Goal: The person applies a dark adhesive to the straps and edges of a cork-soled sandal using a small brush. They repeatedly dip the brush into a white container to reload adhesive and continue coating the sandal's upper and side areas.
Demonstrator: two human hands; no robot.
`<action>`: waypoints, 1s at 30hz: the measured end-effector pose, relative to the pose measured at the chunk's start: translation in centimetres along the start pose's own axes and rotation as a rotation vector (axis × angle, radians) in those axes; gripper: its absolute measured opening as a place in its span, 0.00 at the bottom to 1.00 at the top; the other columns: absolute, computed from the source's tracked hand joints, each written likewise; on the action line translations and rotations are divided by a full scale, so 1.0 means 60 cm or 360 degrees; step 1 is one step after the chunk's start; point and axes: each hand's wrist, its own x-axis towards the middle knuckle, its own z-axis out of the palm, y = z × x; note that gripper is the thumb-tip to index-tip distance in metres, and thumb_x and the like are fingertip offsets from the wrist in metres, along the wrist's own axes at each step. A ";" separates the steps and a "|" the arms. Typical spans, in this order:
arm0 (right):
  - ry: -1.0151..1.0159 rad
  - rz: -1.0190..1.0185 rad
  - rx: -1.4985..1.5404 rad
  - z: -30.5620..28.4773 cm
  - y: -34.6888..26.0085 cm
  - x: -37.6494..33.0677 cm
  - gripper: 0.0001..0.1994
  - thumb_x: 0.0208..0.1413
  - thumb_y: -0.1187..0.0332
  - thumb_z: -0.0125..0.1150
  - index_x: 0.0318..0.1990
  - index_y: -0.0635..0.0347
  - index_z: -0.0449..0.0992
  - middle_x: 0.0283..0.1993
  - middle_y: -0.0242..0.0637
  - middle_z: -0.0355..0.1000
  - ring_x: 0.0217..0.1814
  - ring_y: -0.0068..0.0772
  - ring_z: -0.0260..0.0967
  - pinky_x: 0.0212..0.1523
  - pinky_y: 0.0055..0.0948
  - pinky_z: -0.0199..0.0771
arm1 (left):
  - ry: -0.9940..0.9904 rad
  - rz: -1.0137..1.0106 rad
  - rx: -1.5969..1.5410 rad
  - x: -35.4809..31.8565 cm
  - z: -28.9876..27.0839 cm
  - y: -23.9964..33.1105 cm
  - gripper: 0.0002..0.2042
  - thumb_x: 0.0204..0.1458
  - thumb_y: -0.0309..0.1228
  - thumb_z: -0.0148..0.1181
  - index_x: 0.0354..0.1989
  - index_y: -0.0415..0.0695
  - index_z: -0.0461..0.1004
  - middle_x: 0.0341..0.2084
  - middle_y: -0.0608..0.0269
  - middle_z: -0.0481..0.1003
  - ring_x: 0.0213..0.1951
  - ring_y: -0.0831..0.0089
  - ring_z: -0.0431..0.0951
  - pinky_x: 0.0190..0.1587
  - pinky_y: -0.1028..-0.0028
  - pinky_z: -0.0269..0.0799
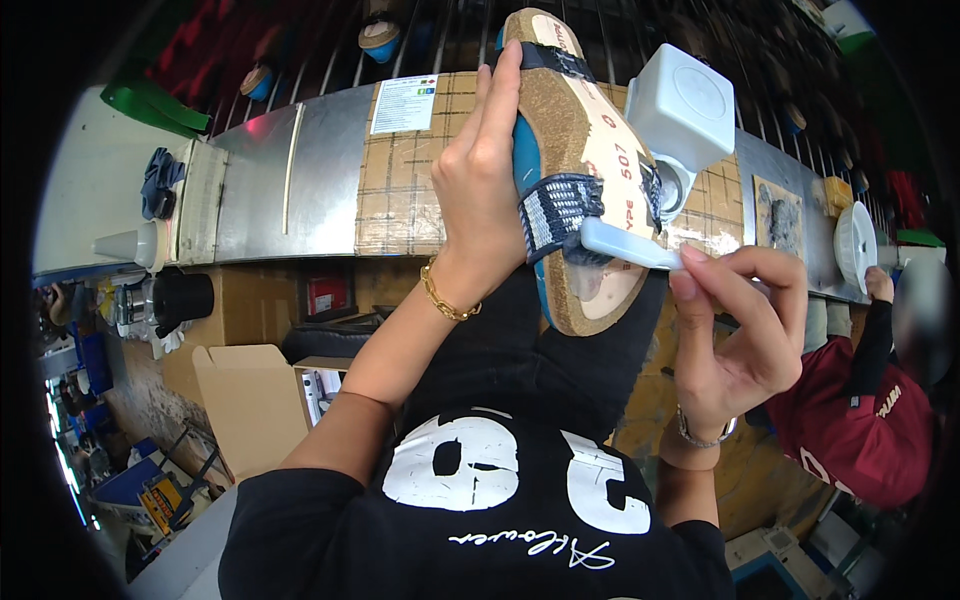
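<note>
A sandal on a blue shoe last (pixel 527 160) is held bottom up, its brown cork-like sole edge and pale insole board (pixel 612 150) facing me. Dark woven straps (pixel 562 212) wrap over its sides onto the underside. My left hand (pixel 480 175) grips it along the left side, fingers stretched toward the far end. Between thumb and fingertips, my right hand (pixel 740 320) pinches a pale plastic brush (pixel 625 245). The brush's broad end lies over the near strap's edge; its bristles are mostly hidden.
Behind the sandal, a white square container (pixel 683 105) with a round open neck stands on a cardboard sheet (pixel 405 190) on the metal bench (pixel 255 190). More lasts (pixel 379 40) sit on the rack beyond. At right, a person in maroon (pixel 850 420) holds a white dish (pixel 855 245).
</note>
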 end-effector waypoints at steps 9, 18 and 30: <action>-0.0002 -0.0067 0.0087 -0.010 -0.013 -0.003 0.20 0.29 0.73 0.78 0.36 0.42 0.89 0.35 0.30 0.70 0.35 0.27 0.68 0.32 0.23 0.65 | -0.0022 -0.0085 -0.0112 -0.003 0.000 0.003 0.39 0.45 0.31 0.74 0.68 0.39 0.65 0.42 0.51 0.83 0.36 0.72 0.86 0.37 0.73 0.81; 0.0019 -0.0142 0.0034 0.011 -0.002 0.000 0.21 0.26 0.73 0.76 0.35 0.40 0.89 0.33 0.27 0.70 0.31 0.22 0.65 0.36 0.24 0.58 | -0.0333 -0.0451 -0.0415 0.002 -0.018 0.006 0.39 0.45 0.24 0.71 0.70 0.40 0.62 0.39 0.46 0.83 0.37 0.65 0.86 0.40 0.68 0.80; -0.0059 -0.0004 0.0247 0.010 -0.011 0.007 0.21 0.26 0.73 0.75 0.34 0.40 0.90 0.31 0.26 0.70 0.31 0.23 0.63 0.35 0.24 0.58 | -0.0547 -0.0599 -0.0800 -0.016 -0.026 -0.004 0.33 0.47 0.22 0.63 0.67 0.46 0.69 0.39 0.48 0.83 0.33 0.70 0.85 0.41 0.73 0.79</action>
